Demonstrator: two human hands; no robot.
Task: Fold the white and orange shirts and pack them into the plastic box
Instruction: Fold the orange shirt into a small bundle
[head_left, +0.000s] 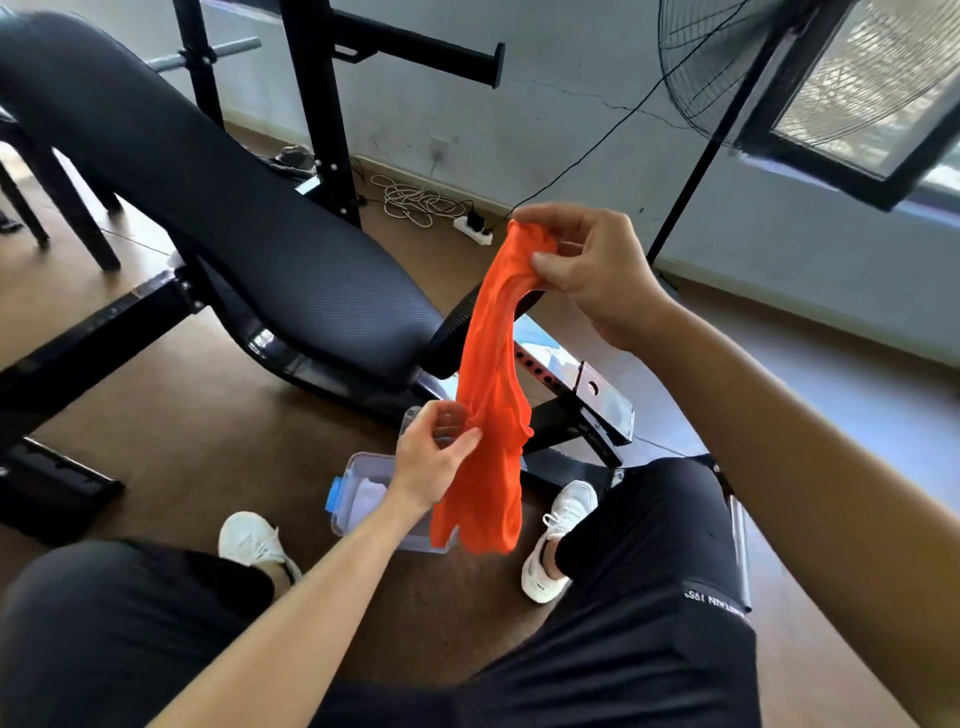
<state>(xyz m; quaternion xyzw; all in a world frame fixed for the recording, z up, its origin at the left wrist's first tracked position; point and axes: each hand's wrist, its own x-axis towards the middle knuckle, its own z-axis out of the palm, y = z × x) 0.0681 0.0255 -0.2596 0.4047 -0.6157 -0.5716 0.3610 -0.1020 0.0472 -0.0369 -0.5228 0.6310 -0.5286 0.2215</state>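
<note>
Clamped on the top end of the orange shirt (491, 395) with the right hand (587, 270), thumb and fingers closed over bunched cloth. Pinching the same shirt lower down, at mid-length, with the left hand (436, 460). Hanging in the air as a crumpled, unfolded strip just above the plastic box (358, 460), open on the floor between the white shoes (558, 540), in front of the black bench (291, 270).

Inside the box, something pale, probably the white shirt (371, 493) already packed; too hidden to judge the fold. About halfway, by that reading. Left to do: spreading and folding the orange one, then laying it in the box.

Counted: one orange shirt, one white shirt, one box, two shoes.
</note>
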